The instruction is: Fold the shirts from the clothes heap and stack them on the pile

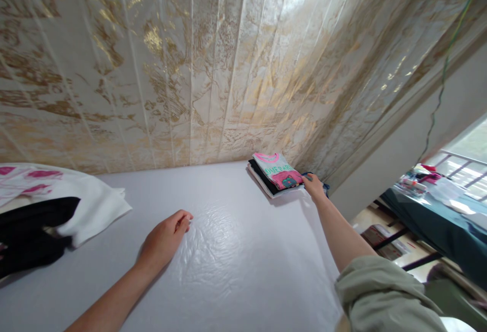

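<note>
My left hand rests on the white table, its fingers curled closed, and I see nothing held in them. My right hand reaches to the far right corner, fingers closed at the right edge of a folded grey T-shirt with a pink collar and a pink print. The T-shirt lies on top of a small stack, over a folded black garment and a white one. A dark blue garment shows just behind my right hand, mostly hidden by it.
At the left lie a white garment with magenta print and a black garment, loosely spread. A white and gold curtain hangs along the table's back. To the right stands a table with a dark green cloth, bearing several items.
</note>
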Demonstrator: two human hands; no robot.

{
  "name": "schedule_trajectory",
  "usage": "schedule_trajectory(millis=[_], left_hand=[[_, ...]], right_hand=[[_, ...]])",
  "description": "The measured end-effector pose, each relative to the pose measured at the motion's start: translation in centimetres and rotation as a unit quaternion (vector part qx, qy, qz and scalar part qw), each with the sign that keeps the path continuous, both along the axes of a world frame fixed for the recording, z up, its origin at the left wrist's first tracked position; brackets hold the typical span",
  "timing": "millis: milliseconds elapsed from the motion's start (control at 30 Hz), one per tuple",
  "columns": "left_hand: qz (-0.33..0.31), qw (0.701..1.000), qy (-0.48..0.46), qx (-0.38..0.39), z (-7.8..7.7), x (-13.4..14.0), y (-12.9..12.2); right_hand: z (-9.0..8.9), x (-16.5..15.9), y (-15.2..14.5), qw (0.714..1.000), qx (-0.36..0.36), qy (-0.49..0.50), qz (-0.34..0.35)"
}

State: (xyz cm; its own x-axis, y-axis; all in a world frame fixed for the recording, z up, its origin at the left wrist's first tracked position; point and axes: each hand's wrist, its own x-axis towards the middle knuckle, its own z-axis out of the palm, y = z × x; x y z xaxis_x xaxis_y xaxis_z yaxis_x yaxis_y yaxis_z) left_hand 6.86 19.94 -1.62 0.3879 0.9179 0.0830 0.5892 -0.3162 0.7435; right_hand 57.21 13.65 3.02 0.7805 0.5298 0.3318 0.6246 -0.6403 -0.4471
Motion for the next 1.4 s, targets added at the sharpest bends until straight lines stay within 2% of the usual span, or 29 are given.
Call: schedule_trajectory(millis=[167, 333, 433, 567, 667, 733, 833, 900, 967, 1033, 1133, 1233, 1300, 1400], left_hand=[[-0.002, 1.0, 0.002, -0.004, 0.0, 0.0, 0.0], [-0.005, 1.0, 0.006, -0.012, 0.0, 0.0, 0.0], [-0.005, 1.0, 0.012, -0.013, 0.1, 0.1, 0.0], [-0.006, 1.0, 0.012, -0.01, 0.0, 0.1, -0.1], [-0.007, 1.0, 0.01, -0.004, -0.2, 0.0, -0.1], [-0.006, 1.0, 0.006, -0.002, -0.2, 0.0, -0.1], [-0.004, 1.0, 0.001, 0.001, -0.2, 0.0, 0.0], [-0.003, 1.0, 0.0, 0.001, -0.2, 0.0, 0.0], [-0.004, 1.0, 0.0, -0.001, -0.2, 0.0, -0.1], [-0.006, 1.0, 0.001, -0.004, -0.2, 0.0, 0.0], [-0.006, 1.0, 0.003, -0.008, -0.3, 0.1, 0.0], [0.007, 1.0, 0.001, -0.007, -0.2, 0.3, -0.3], [0.018, 1.0, -0.003, 0.001, -0.1, 0.3, -0.7], [0.022, 1.0, -0.006, 0.009, 0.1, 0.2, -1.1]], right_hand=[[-0.2, 0.0, 1.0, 0.999, 0.009, -0.029, 0.041], [-0.1, -1.0, 0.3, 0.999, -0.012, -0.05, 0.004], [1.3, -2.1, 1.4, 0.997, -0.019, -0.079, -0.005], [4.3, -4.6, 5.2, 0.985, -0.066, -0.141, 0.075], [5.3, -6.6, 7.9, 0.98, -0.106, -0.135, 0.099], [4.7, -7.6, 9.0, 0.979, -0.148, -0.098, 0.099], [2.1, -8.5, 9.6, 0.973, -0.206, -0.051, 0.093], [0.3, -8.9, 9.5, 0.968, -0.228, -0.055, 0.085], [-0.6, -9.0, 9.3, 0.964, -0.243, -0.064, 0.081], [-0.5, -9.1, 9.2, 0.962, -0.251, -0.064, 0.084], [0.8, -9.4, 9.4, 0.963, -0.249, -0.059, 0.086], [1.5, -10.1, 10.2, 0.969, -0.198, -0.086, 0.117], [1.0, -10.7, 10.9, 0.967, -0.172, -0.102, 0.158], [-1.0, -11.0, 11.8, 0.955, -0.221, -0.072, 0.186]])
